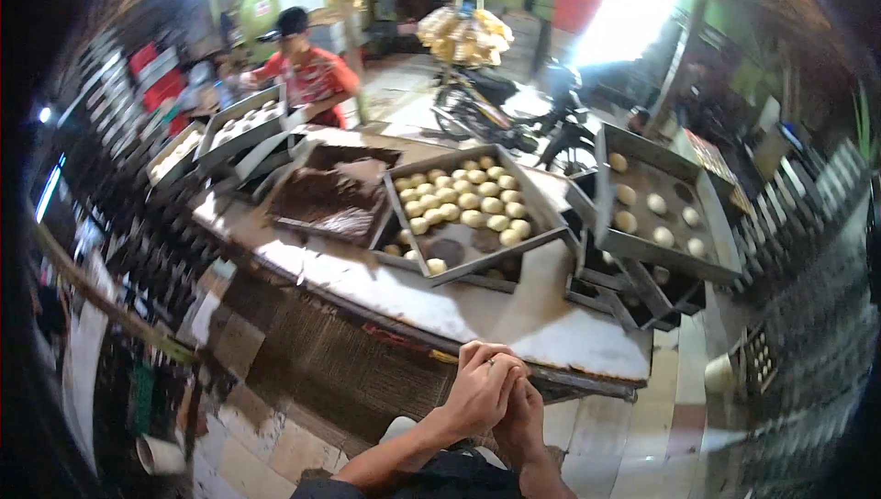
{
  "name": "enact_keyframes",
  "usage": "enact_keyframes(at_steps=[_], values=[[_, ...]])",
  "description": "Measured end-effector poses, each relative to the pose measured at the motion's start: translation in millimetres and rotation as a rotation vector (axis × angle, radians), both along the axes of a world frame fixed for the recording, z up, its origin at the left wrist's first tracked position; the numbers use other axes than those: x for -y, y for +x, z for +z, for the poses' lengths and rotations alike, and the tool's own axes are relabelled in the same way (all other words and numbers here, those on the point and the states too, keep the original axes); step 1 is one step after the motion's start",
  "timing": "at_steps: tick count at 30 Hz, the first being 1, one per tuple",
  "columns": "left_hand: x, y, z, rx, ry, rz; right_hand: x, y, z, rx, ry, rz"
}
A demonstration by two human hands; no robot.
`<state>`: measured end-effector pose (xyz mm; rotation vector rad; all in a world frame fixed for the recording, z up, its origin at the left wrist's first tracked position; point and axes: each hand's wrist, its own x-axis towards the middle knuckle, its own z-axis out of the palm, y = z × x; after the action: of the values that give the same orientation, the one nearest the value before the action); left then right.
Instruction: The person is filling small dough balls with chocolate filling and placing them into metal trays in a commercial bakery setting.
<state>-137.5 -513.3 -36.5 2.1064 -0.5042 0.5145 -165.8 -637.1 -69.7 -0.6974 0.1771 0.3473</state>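
Note:
My left hand (481, 392), with a ring on one finger, is folded over my right hand (524, 414) just in front of the table's near edge. Both are closed, fingers wrapped against each other. Whatever lies between the palms, if anything, is hidden. Beyond them on the white-topped table (431, 302) sits a metal tray (488, 263) with many pale round dough balls (468, 201). Left of it is a tray of dark brown crumbly filling (326, 182). A tilted tray (674, 266) at the right carries several more dough balls (655, 203), spaced apart on its dark bottom.
More trays (633, 292) are stacked under the right one. A co-worker in a red shirt (317, 86) stands at the far left beside trays of dough (246, 123). Behind the table is a parked motorcycle (496, 104) and hanging yellowish bags (463, 35).

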Motion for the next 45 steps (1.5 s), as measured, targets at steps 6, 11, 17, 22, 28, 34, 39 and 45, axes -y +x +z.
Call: enact_keyframes(at_steps=[6, 11, 17, 22, 28, 34, 39, 45], values=[[7, 64, -13, -0.567, -0.467, -0.394, 75, 69, -10, 0.095, 0.07, 0.016], [-74, 183, -26, -0.248, 0.393, 0.011, 132, 130, 30, 0.167, -0.277, 0.036], [-173, 249, -81, -0.707, 0.593, -0.089, 186, 293, 168, 0.773, -1.398, -0.34], [-179, 265, -78, -0.592, 0.769, -0.233, 252, 471, 148, 0.722, -2.092, -0.233], [-177, 276, -91, -0.593, 0.743, -0.282, 282, 531, 103, 0.575, -2.34, 0.13], [-190, 306, -66, -1.095, 0.273, -0.41, 169, 416, 166, 0.849, -2.221, -0.177], [-173, 308, -70, -1.242, -1.131, -0.516, 104, 283, 194, 0.944, -2.122, -0.248], [-145, 207, -67, -1.277, -1.056, -0.656, 64, 138, 180, 0.714, -2.003, -0.453]])
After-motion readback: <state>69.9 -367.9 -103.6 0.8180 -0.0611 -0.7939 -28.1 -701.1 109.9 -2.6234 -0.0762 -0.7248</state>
